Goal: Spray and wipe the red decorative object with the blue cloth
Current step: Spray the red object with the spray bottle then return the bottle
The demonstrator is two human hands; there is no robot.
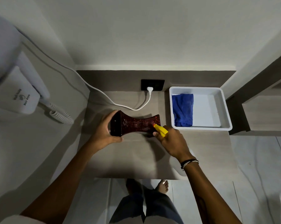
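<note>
We've got the left hand [106, 129] clamped round one end of the red decorative object [136, 124], mid-counter, and the right hand [170, 140] squeezing the spray bottle [160, 130], nozzle nearly touching. Probably back off for wider mist; the blue cloth [183, 109] waits in the white tray [223, 110] at the back right corner.

It looked like a hotel or guest-room vanity corner. A wall-mounted hair dryer [15, 94] with a coiled cord [62, 116] hung up and to the left of the left hand [104, 132]. A dark wall socket [152, 85] sat beyond both hands above the grey laminate counter [128, 159], with pale marble-look floor tiles [257, 167] below.
</note>
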